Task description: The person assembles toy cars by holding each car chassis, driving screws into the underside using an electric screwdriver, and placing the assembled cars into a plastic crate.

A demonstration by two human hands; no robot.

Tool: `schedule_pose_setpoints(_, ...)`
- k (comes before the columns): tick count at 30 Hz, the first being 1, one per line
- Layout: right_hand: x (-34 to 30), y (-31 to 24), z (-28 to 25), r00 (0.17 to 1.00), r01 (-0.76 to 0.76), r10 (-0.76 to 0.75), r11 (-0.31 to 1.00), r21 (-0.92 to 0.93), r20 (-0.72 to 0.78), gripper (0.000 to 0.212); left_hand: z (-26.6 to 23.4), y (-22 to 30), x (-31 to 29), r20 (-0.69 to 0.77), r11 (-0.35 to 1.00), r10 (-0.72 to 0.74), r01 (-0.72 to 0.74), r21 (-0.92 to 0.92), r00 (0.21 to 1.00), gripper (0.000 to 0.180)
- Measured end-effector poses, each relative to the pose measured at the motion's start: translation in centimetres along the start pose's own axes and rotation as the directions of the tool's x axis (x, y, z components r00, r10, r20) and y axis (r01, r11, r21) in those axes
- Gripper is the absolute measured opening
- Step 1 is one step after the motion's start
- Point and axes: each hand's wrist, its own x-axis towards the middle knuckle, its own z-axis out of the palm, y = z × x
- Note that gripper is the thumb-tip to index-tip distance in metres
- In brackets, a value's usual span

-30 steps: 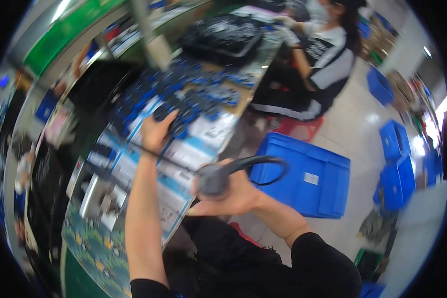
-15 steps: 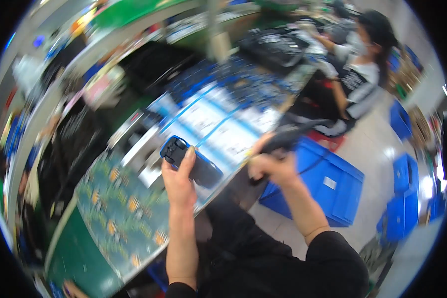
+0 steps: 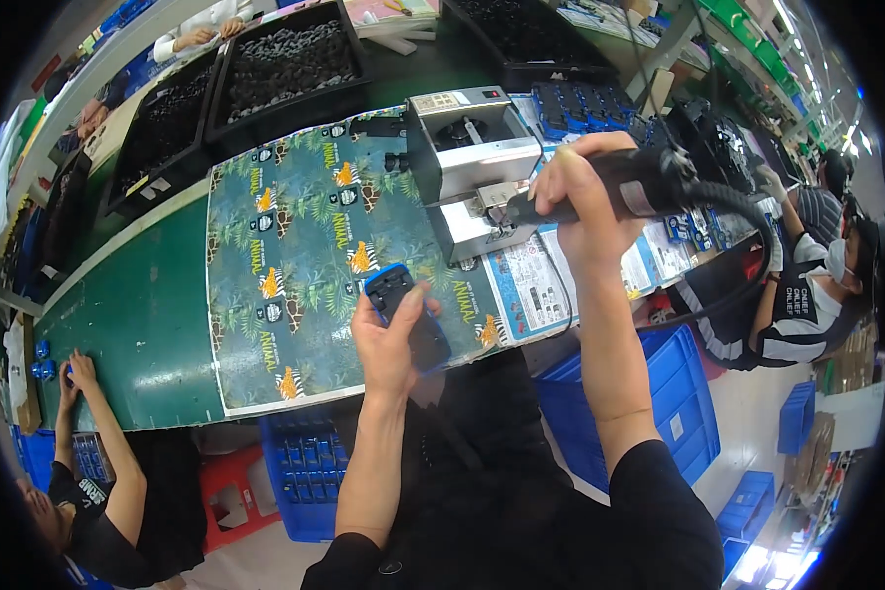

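Note:
Held in my left hand is a blue-and-black plastic part, longish, its hollowed black end pointing away from me. My fingers and thumb grip it by the sides above the front edge of the bench. In my right hand is a black electric screwdriver, lying nearly level with its nose to the left. That nose reaches the outlet of a silver screw feeder; whether its tip touches a screw is too small to tell.
A patterned mat covers the green bench. Black trays of small dark parts line the back. Blue parts lie beyond the feeder. A blue bin stands at right. Co-workers sit on both sides; a cable loops from the screwdriver.
My view has swung, bringing the feeder and mat to the middle. The screwdriver has gone from over the bench edge near the blue bin to the feeder. My left hand still holds the part.

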Motion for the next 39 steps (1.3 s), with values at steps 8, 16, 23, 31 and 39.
schedule_pose_setpoints(8, 0.3, 0.4, 0.8, 0.995, -0.058, 0.074, 0.972, -0.229, 0.063, 0.014, 1.0, 0.1, 0.3, 0.032, 0.992, -0.002, -0.002, 0.127, 0.999, 0.027)
schedule_pose_setpoints(16, -1.3, 1.9, -2.4, 0.959, -0.281, 0.284, 0.950, -0.133, 0.006, 0.012, -0.1, -1.0, 0.6, 0.028, 0.976, 0.087, -0.090, 0.198, 0.996, 0.033)
schedule_pose_setpoints(23, 0.3, -0.5, -2.5, 0.999, -0.034, 0.035, 0.998, 0.045, -0.013, 0.015, 0.5, -0.2, 0.3, 0.013, 0.982, 0.051, -0.053, 0.181, 0.999, 0.029)
schedule_pose_setpoints(31, 1.2, 0.0, 0.5, 0.993, -0.088, 0.107, 0.959, -0.270, 0.056, 0.014, 0.7, -0.5, 0.3, 0.041, 0.978, 0.066, -0.073, 0.197, 0.997, 0.029)
schedule_pose_setpoints(39, -0.3, -0.6, -1.1, 0.966, -0.249, 0.247, 0.969, 0.013, 0.074, 0.017, 0.6, -0.4, 0.3, 0.026, 0.983, -0.006, 0.001, 0.182, 1.000, 0.029)
